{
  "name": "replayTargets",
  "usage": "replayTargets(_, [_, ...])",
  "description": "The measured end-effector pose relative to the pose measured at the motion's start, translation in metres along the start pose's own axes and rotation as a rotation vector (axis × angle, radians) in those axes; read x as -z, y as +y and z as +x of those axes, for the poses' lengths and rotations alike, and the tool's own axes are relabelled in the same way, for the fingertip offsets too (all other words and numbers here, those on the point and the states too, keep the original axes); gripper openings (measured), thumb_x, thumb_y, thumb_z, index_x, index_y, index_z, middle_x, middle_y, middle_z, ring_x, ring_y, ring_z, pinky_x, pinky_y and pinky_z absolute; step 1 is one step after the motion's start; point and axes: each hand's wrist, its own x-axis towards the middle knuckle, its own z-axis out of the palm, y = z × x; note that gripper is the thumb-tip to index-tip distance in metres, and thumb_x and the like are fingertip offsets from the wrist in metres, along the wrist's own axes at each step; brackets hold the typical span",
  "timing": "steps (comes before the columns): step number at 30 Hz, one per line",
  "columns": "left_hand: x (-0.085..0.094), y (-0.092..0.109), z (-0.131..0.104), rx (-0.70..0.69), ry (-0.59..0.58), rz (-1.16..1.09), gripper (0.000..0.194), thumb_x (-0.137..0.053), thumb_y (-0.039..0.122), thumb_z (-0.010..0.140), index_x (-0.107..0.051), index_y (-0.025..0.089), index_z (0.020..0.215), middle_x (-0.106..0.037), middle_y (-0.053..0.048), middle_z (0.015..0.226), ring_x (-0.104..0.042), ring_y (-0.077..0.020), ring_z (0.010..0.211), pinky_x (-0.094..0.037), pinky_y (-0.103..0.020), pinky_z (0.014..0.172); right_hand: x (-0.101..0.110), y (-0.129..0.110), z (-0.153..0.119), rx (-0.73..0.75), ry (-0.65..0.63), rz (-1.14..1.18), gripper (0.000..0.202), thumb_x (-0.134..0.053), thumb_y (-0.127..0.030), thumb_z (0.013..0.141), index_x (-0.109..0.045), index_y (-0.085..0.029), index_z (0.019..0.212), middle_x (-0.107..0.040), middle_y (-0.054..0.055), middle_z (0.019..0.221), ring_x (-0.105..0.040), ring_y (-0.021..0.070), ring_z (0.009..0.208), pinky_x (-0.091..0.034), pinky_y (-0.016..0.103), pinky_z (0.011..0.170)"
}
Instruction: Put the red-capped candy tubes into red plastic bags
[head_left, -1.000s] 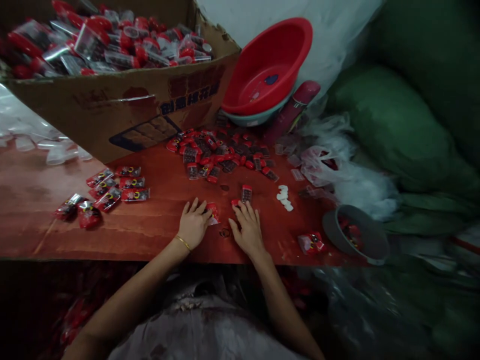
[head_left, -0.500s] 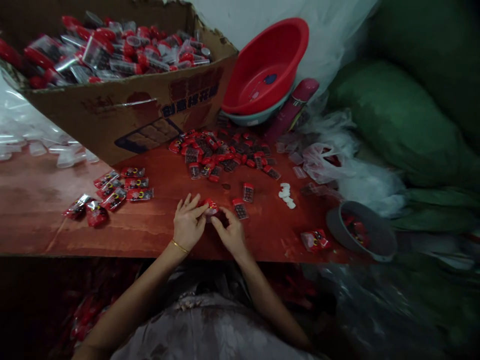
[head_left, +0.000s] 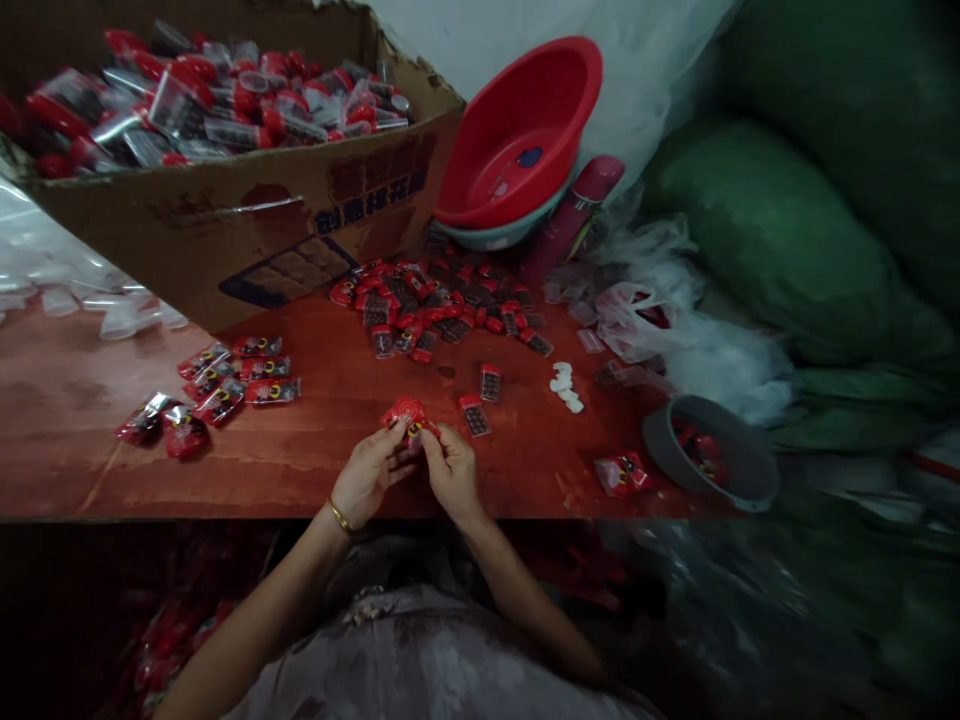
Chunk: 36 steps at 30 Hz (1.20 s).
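Between both hands is a small red printed packet (head_left: pixel 406 411), held just above the red-brown tabletop. My left hand (head_left: pixel 369 474) has its thumb on the packet's left side, with the other fingers beneath. My right hand (head_left: pixel 454 470) pinches its right edge between thumb and fingers. Just beyond the right hand lie two small clear containers with red caps and dark beads, a nearer container (head_left: pixel 475 416) and a farther container (head_left: pixel 490 383). To the left lie several filled red packets (head_left: pixel 222 400). A heap of red-capped containers (head_left: pixel 420 305) spreads farther back.
A cardboard box (head_left: pixel 300 205) full of red-capped clear tubes stands back left. Behind the heap lean a red basin (head_left: pixel 517 150) and a magenta flask (head_left: pixel 574 215). Right are white pieces (head_left: pixel 565 387), a red packet (head_left: pixel 622 474), a grey bowl (head_left: pixel 675 460) and plastic bags (head_left: pixel 637 320).
My left hand has turned palm up and drawn slightly nearer my body. The packet's red printed face now shows more fully. The whole view has shifted slightly.
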Motion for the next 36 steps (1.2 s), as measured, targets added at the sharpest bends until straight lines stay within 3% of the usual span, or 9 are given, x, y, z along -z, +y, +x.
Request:
replayTargets(5, [-0.01, 0.001, 0.002, -0.15, 0.097, 0.008, 0.046, -0.087, 0.036, 0.037, -0.07, 0.013, 0.073, -0.069, -0.002, 0.071, -0.059, -0.0094, 0.061, -0.048, -0.02, 0.06, -0.001, 0.002, 0.0, -0.037, -0.036, -0.002, 0.031, -0.042, -0.033, 0.09, -0.052, -0.018, 0.065, -0.052, -0.003, 0.058, -0.047, 0.0105, 0.055, -0.037, 0.021, 0.054])
replayTargets(8, [-0.012, 0.003, 0.007, -0.156, 0.142, 0.041, 0.045, -0.087, 0.038, 0.034, -0.068, 0.012, 0.065, -0.067, -0.001, 0.063, -0.057, -0.0085, 0.056, -0.046, -0.019, 0.055, 0.008, 0.005, 0.003, -0.051, -0.049, -0.046, 0.035, -0.034, -0.036, 0.093, -0.056, -0.019, 0.072, -0.057, -0.001, 0.064, -0.051, 0.0123, 0.06, -0.04, 0.023, 0.058])
replayTargets(13, [-0.006, 0.012, 0.014, -0.072, 0.129, 0.039, 0.048, -0.086, 0.043, 0.036, -0.064, 0.013, 0.066, -0.066, -0.001, 0.06, -0.057, -0.009, 0.052, -0.046, -0.02, 0.051, 0.048, 0.023, 0.014, 0.008, -0.005, -0.637, 0.039, -0.05, -0.042, 0.084, -0.056, -0.015, 0.11, -0.062, 0.014, 0.109, -0.053, 0.0275, 0.097, -0.04, 0.041, 0.084])
replayTargets(17, [-0.004, 0.013, 0.014, -0.005, 0.088, 0.011, 0.044, -0.084, 0.045, 0.045, -0.064, 0.013, 0.067, -0.064, -0.001, 0.059, -0.059, -0.0113, 0.053, -0.047, -0.022, 0.052, 0.068, 0.045, 0.018, -0.048, -0.077, -0.914, 0.037, -0.049, -0.029, 0.083, -0.055, -0.015, 0.117, -0.061, 0.016, 0.113, -0.053, 0.0297, 0.096, -0.041, 0.043, 0.08])
replayTargets(19, [-0.005, 0.012, 0.013, 0.004, 0.086, 0.005, 0.043, -0.083, 0.045, 0.048, -0.064, 0.013, 0.069, -0.065, -0.002, 0.062, -0.06, -0.0115, 0.055, -0.046, -0.022, 0.051, 0.071, 0.05, 0.016, -0.046, -0.059, -0.862, 0.032, -0.046, -0.023, 0.082, -0.058, -0.014, 0.111, -0.064, 0.016, 0.104, -0.056, 0.0276, 0.091, -0.043, 0.041, 0.079])
replayTargets(22, [-0.006, 0.009, 0.009, -0.005, 0.064, 0.021, 0.045, -0.082, 0.047, 0.048, -0.065, 0.013, 0.072, -0.067, -0.003, 0.065, -0.06, -0.0111, 0.055, -0.046, -0.022, 0.052, 0.072, 0.043, 0.008, -0.075, -0.006, -0.545, 0.03, -0.047, -0.027, 0.081, -0.059, -0.014, 0.104, -0.067, 0.011, 0.087, -0.06, 0.0221, 0.075, -0.047, 0.036, 0.071])
replayTargets(27, [-0.007, 0.008, 0.004, -0.045, 0.067, 0.068, 0.045, -0.082, 0.048, 0.046, -0.065, 0.012, 0.068, -0.067, -0.003, 0.064, -0.059, -0.0106, 0.056, -0.045, -0.021, 0.054, 0.077, -0.001, -0.016, -0.217, -0.213, 0.086, 0.022, -0.048, -0.035, 0.082, -0.059, -0.018, 0.092, -0.056, -0.002, 0.06, -0.049, 0.0103, 0.045, -0.041, 0.021, 0.045])
replayTargets(31, [-0.011, 0.006, 0.001, -0.099, 0.057, 0.108, 0.044, -0.083, 0.047, 0.044, -0.066, 0.012, 0.063, -0.066, -0.003, 0.062, -0.059, -0.0106, 0.056, -0.045, -0.021, 0.055, 0.076, -0.02, -0.023, -0.205, -0.261, 0.124, 0.018, -0.053, -0.031, 0.079, -0.062, -0.017, 0.088, -0.053, -0.003, 0.058, -0.046, 0.009, 0.047, -0.036, 0.02, 0.045])
replayTargets(36, [-0.012, 0.004, -0.001, -0.186, 0.05, 0.151, 0.041, -0.082, 0.047, 0.045, -0.068, 0.012, 0.062, -0.066, -0.002, 0.061, -0.056, -0.0096, 0.055, -0.044, -0.022, 0.057, 0.072, -0.015, -0.019, -0.274, -0.298, 0.159, 0.017, -0.054, -0.028, 0.075, -0.062, -0.017, 0.085, -0.052, -0.003, 0.059, -0.044, 0.0082, 0.047, -0.035, 0.019, 0.043])
